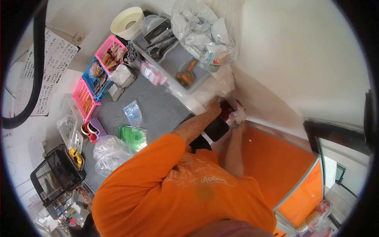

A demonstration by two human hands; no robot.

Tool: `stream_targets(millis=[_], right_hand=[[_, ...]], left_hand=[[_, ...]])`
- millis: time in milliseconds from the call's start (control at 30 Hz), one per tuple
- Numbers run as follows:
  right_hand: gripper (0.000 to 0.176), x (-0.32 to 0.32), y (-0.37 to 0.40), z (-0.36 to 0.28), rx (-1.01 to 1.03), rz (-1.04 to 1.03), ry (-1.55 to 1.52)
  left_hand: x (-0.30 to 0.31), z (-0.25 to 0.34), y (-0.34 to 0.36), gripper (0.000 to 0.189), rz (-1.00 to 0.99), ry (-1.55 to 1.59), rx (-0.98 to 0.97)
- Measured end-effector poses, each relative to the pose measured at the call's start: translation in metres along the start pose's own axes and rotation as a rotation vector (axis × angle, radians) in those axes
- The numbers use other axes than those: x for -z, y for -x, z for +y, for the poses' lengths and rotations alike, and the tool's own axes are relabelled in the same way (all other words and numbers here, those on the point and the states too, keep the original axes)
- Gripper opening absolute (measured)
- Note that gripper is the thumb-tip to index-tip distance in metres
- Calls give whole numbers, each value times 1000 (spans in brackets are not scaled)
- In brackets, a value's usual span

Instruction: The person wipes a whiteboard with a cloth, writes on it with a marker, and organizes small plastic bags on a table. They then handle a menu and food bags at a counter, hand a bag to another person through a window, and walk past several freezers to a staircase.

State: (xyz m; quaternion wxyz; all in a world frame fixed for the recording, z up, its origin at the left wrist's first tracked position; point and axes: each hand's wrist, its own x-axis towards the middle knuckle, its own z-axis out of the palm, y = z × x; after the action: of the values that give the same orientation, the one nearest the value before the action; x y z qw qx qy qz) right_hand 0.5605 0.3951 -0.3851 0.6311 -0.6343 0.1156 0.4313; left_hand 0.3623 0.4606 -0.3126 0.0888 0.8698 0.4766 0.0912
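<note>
My left hand point(214, 108) is at the right end of the grey table, against crumpled translucent plastic point(219, 85). Its fingers are small and partly hidden, so I cannot make out their grip. To the right, my right hand point(239, 126) is closed on a small crumpled clear plastic bag point(237, 116). Below and between the hands there is a dark, box-like thing point(217, 128). Just above the left hand, a grey tray point(169, 65) holds a packet with orange-brown contents point(186, 77) and dark packets point(162, 44).
A large bag of white plastic point(205, 29) stands behind the tray. Pink baskets point(83, 98), a blue basket point(94, 81) and a tape dispenser point(94, 130) line the table point(118, 106). Green packets point(133, 137) and clear bags point(110, 154) lie nearer. An orange-topped surface point(268, 158) is at right.
</note>
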Motion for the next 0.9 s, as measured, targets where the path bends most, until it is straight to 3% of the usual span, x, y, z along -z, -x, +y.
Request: stream_targets(millis=[67,133,200,267,300,333,467,533,633,733,800,833,900], right_hand=[[29,5,-1,-1,-113,-85,-94],[29,-6,21,-17,-192,-182,19],[30,-23,22,-14,-217,-306,35],[32,-55,21,-8,-246,-442,49],[32,-74,23,-4,-131,-591,270],[32,-89,27,1,-11,-746,492],[31,-120,47,10,-53,-877,626],[31,-119,51,14,-60,-909,703],[30,-104,58,15,-49,-907,798],[30,-90,56,16,-16,-884,861],[29,-86,62,15,11,-881,897],[29,-87,65,14,24,-881,909],[29,-82,69,14,59,-873,939]], left_hand=[[30,3,-10,25,-162,100,113],[54,5,-13,26,-243,143,172],[72,10,-8,25,6,621,378],[66,6,-8,23,116,712,372],[63,5,-8,21,222,810,361],[72,12,-8,14,230,945,473],[111,17,-10,14,325,977,374],[110,9,-15,15,357,987,227],[113,5,-25,13,346,1038,299],[118,4,-34,14,392,995,209],[112,7,-31,20,188,918,105],[107,9,-30,20,203,913,118],[95,9,-27,26,-34,773,231]])
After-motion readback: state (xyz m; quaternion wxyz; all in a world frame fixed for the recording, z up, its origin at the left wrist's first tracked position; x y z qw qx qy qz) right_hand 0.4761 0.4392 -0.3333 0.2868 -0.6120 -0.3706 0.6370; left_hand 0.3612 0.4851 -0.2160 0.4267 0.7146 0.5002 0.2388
